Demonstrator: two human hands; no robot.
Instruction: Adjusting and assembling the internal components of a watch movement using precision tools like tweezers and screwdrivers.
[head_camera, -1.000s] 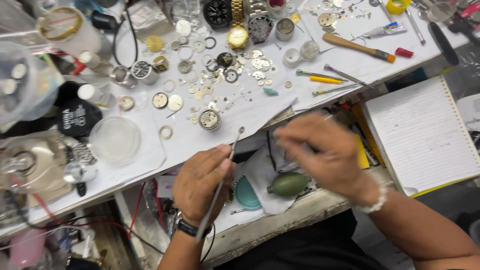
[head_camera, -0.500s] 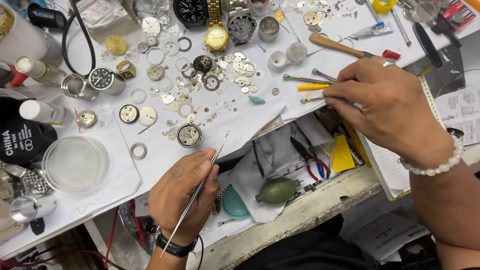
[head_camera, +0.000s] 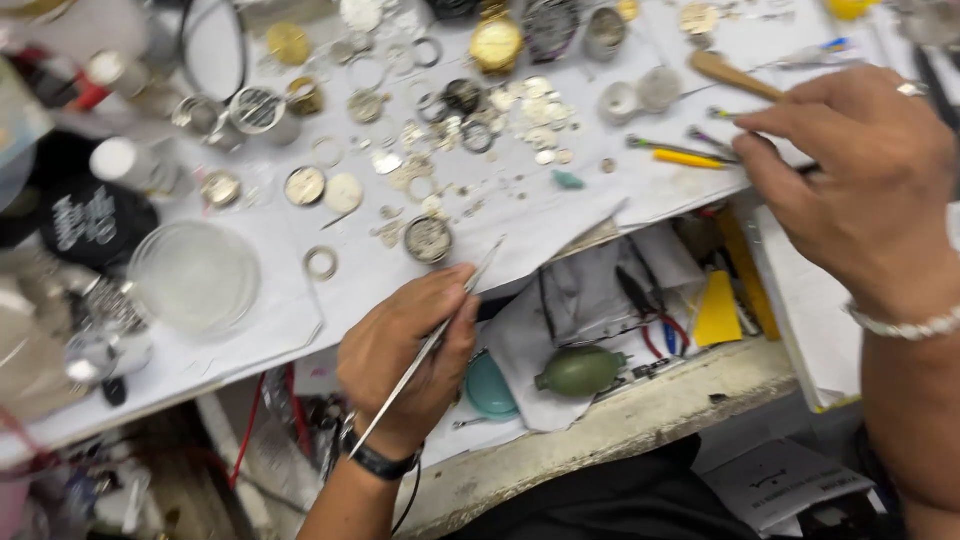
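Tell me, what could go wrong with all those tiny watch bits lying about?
The right hand reaches over loose tools near the tiny parts; a sleeve or wrist might sweep some away. The tweezers in the left hand point close to a small round watch piece and could knock it.

I see glossy steel tweezers (head_camera: 430, 345), a matt white paper sheet (head_camera: 520, 215), a shiny gold-toned metal watch (head_camera: 496, 44), a smooth green rubber blower (head_camera: 582, 370), a wooden handle (head_camera: 732, 75).
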